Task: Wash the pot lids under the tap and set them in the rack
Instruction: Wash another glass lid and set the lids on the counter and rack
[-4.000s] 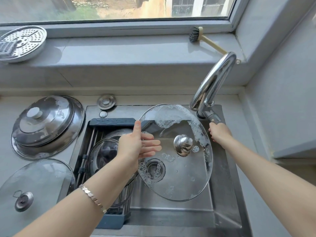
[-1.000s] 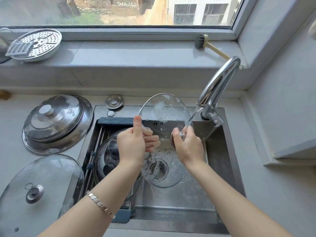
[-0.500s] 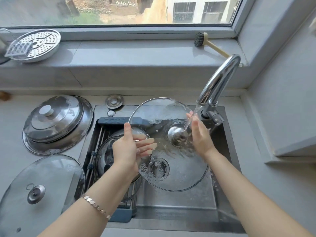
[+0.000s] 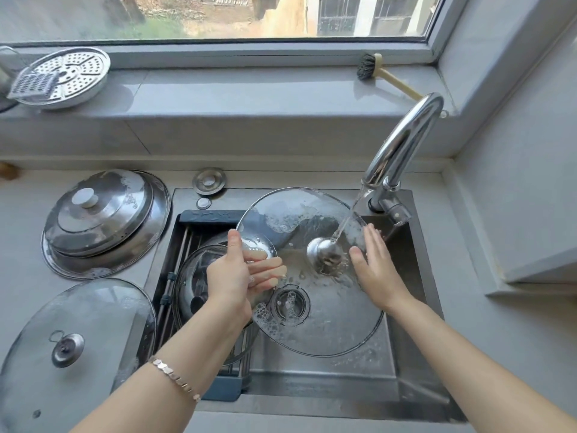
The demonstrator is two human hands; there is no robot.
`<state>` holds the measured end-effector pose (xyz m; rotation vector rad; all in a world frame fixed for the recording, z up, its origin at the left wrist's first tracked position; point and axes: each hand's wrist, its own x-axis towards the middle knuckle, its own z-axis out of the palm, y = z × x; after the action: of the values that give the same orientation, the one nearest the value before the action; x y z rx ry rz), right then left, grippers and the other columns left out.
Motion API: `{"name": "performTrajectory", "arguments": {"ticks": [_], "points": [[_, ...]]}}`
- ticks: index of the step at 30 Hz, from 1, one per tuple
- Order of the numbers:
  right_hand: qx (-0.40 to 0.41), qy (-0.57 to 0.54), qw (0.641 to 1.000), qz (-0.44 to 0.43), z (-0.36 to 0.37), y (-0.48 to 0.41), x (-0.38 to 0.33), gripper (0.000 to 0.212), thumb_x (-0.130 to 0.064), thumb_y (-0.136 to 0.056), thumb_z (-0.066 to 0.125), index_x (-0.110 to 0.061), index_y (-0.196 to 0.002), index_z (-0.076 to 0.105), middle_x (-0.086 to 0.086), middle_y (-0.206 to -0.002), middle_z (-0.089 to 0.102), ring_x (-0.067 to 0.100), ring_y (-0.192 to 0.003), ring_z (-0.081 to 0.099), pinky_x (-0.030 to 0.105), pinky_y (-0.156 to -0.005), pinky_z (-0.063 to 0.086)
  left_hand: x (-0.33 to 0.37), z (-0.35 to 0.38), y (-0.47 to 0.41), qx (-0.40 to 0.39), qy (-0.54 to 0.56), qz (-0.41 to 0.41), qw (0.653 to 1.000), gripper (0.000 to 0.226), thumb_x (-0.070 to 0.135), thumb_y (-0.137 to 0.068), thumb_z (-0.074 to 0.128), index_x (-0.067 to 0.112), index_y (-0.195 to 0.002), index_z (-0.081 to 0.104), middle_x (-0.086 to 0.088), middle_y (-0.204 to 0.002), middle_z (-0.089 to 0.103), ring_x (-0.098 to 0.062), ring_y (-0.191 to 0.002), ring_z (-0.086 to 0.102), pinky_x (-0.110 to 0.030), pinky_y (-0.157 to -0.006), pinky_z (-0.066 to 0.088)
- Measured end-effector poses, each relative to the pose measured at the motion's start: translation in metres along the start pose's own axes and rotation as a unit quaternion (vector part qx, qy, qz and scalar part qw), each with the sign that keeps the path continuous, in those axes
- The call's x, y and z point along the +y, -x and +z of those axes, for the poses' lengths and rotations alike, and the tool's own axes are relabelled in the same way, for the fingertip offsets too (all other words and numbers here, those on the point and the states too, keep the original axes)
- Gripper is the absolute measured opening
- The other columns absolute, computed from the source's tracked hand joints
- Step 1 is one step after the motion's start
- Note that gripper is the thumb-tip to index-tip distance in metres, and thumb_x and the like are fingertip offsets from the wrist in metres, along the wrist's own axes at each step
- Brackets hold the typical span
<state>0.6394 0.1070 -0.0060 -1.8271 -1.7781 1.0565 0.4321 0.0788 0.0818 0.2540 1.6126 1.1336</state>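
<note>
Sink [image 4: 402, 364], tap [image 4: 402, 145] running: glass lid [image 4: 324, 320] tilted between my hands, left hand [image 4: 237, 276] clamping its rim (right hand [image 4: 374, 270] open, beside knob [image 4: 324, 251]).

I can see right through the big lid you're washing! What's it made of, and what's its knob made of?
The lid in the left hand looks like clear glass: the sink drain shows through it. Its knob looks like polished metal, probably steel, because it is silvery and mirror-shiny. The right hand rubs beside it.
</note>
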Motion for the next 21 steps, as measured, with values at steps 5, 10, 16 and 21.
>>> {"name": "performTrajectory", "arguments": {"ticks": [5,10,16,21], "points": [[0.066,-0.235,0.947,0.209,-0.032,-0.011,-0.004,0.043,-0.038,-0.096,0.042,-0.001,-0.113,0.055,0.012,-0.081,0.063,0.018,-0.052,0.061,0.022,-0.048,0.05,-0.008,0.0,-0.005,-0.038,0.016,-0.047,0.998,0.052,0.05,-0.096,0.034,0.004,-0.077,0.05,-0.008,-0.045,0.064,-0.015,-0.035,0.061,-0.016,-0.032,0.046],[0.115,-0.202,0.958,0.168,-0.068,-0.011,-0.019,0.041,-0.032,-0.092,0.053,0.008,-0.101,0.057,0.006,-0.055,0.044,0.012,-0.033,0.044,0.017,-0.032,0.033,-0.027,0.0,-0.018,-0.066,0.063,-0.14,0.986,0.055,0.055,-0.094,0.031,0.006,-0.077,0.05,-0.007,-0.055,0.07,-0.014,-0.044,0.066,-0.016,-0.035,0.047],[0.151,-0.144,0.977,0.053,-0.097,-0.004,-0.058,0.022,-0.033,-0.091,0.053,-0.014,-0.095,0.063,0.004,-0.055,0.049,0.008,-0.028,0.048,0.017,-0.031,0.037,-0.043,0.006,-0.028,-0.072,0.086,-0.212,0.971,0.061,0.065,-0.088,0.036,0.007,-0.082,0.056,-0.002,-0.053,0.06,-0.009,-0.033,0.054,-0.014,-0.031,0.041],[0.138,-0.107,0.984,-0.029,-0.105,0.003,-0.087,0.015,-0.038,-0.092,0.052,-0.025,-0.095,0.06,0.004,-0.053,0.053,0.012,-0.032,0.053,0.022,-0.034,0.041,-0.049,0.008,-0.028,-0.069,0.132,-0.242,0.959,0.065,0.07,-0.085,0.036,0.01,-0.074,0.058,-0.002,-0.052,0.059,-0.012,-0.035,0.055,-0.014,-0.034,0.041]]}}
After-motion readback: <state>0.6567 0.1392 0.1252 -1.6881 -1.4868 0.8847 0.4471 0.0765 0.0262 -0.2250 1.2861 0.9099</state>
